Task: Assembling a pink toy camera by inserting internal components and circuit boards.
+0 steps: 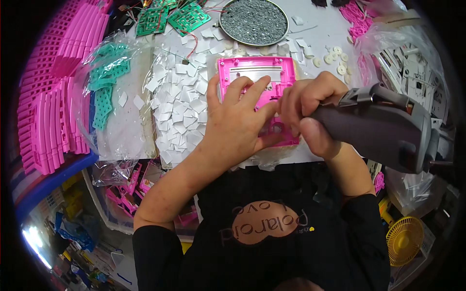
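A pink plastic casing (285, 68) lies on the white worktop, its inner side with posts and slots facing up. Across its left part rests my left hand (238, 109), fingers spread and stretched over the casing, the thumb toward its right side. My right hand (310, 109) is closed round the front end of a grey electric screwdriver (374, 128), just above the casing's right edge. The tool's body stretches away to the right, with a dark cord at its rear. My right fingers hide its tip. Inside the casing, a pale strip with metal lines (255, 72) shows.
A round dish of small grey screws (254, 22) and green circuit boards (189, 18) with wires stand at the back. White paper squares (179, 106) cover the left-middle. Pink parts (53, 116) are stacked far left, white discs (335, 56) and bagged white parts (410, 68) right.
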`<state>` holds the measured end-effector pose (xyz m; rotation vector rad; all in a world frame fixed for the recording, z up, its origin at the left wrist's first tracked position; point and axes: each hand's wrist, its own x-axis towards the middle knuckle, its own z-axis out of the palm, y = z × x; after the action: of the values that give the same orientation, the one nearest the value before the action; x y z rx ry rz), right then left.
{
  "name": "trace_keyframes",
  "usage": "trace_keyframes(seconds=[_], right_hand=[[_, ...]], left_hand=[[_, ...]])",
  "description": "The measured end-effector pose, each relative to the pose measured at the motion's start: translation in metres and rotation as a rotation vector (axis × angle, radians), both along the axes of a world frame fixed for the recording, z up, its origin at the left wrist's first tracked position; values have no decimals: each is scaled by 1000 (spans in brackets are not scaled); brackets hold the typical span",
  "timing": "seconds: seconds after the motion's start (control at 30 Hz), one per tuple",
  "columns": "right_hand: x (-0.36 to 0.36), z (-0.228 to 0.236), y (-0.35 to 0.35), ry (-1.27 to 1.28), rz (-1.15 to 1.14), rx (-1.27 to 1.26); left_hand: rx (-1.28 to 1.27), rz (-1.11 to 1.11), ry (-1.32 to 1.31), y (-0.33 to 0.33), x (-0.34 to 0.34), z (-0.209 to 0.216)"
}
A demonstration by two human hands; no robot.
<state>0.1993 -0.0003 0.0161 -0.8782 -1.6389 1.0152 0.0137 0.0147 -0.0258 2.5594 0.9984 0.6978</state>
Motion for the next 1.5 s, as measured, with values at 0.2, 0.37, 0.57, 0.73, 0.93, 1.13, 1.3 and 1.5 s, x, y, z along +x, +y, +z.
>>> trace_keyframes(seconds=[0.2, 0.37, 0.57, 0.73, 0.93, 1.13, 1.3, 1.5], right_hand=[[-6, -2, -1, 290, -9, -134], [-2, 2, 1, 245, -8, -98], [-5, -15, 4, 168, -18, -73], [1, -12, 4, 1, 43, -24], [5, 11, 21, 435, 138, -119], [84, 49, 47, 372, 98, 11], [80, 47, 60, 265, -30, -9], [74, 50, 9, -94, -770, 634]], left_hand=[[-33, -17, 18, -1, -3, -3], [-51, -32, 17, -1, -4, -3], [-40, -23, -10, -1, -2, -6], [-33, 8, 1, -2, -2, -8], [-28, 91, -148, 5, -49, 13], [-14, 768, 361, 55, -200, 52], [-37, 859, 650, 61, -236, 34], [-421, 830, -249, 24, -181, 59]])
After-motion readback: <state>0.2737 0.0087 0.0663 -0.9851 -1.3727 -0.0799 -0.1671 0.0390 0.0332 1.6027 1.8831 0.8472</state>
